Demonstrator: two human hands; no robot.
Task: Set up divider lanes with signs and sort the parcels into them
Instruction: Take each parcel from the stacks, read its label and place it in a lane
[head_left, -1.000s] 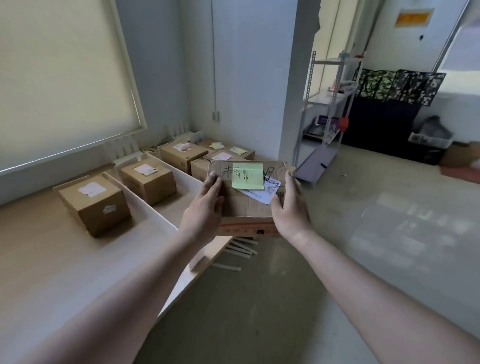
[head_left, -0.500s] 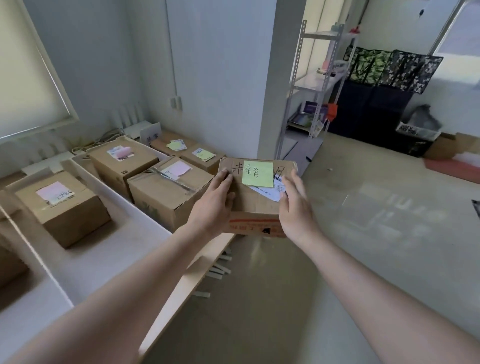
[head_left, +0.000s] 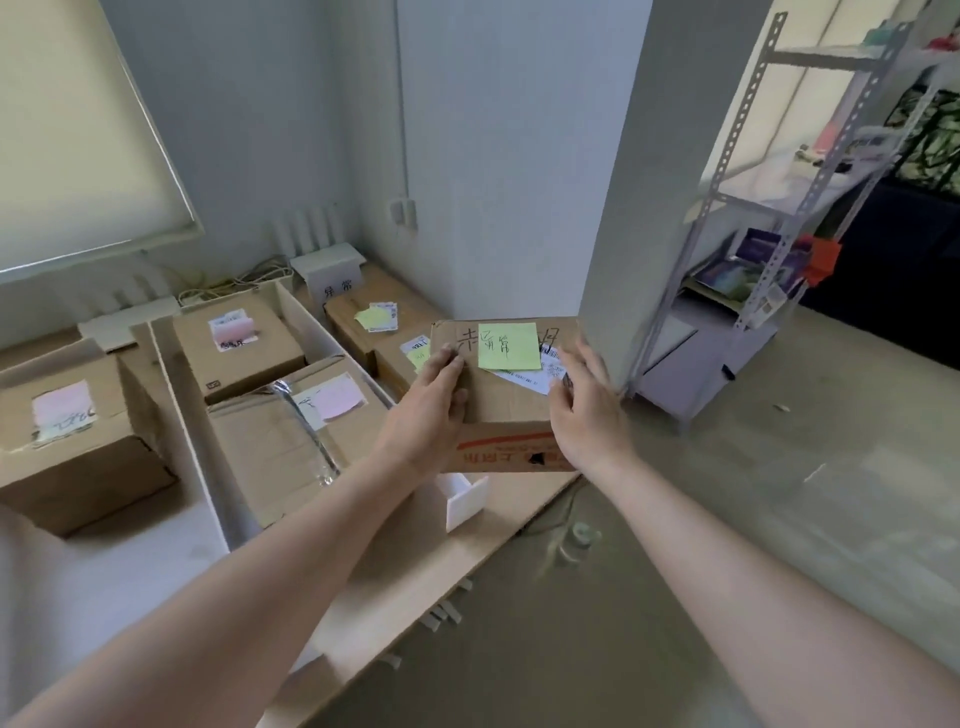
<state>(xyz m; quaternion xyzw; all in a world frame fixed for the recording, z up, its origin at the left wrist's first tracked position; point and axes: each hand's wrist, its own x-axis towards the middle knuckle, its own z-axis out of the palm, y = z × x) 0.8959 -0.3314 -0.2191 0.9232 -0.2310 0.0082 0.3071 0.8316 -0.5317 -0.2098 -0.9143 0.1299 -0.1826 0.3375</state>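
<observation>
Head view: left hand (head_left: 435, 410) and right hand (head_left: 587, 405) clasp the parcel (head_left: 506, 410) between them, fingers (head_left: 448, 364) curled over its top edges, above the desk (head_left: 395, 587) edge.

parcel (head_left: 511, 395): carried forward over the table edge (head_left: 498, 525), now above the near end of the right lane, just before the boxes with green notes (head_left: 384, 332)
left hand (head_left: 431, 410): moved along with parcel, same side grip
right hand (head_left: 587, 410): likewise, near the pillar (head_left: 639, 208)
view: swung right and closer; sign (head_left: 336, 285) now visible
</observation>
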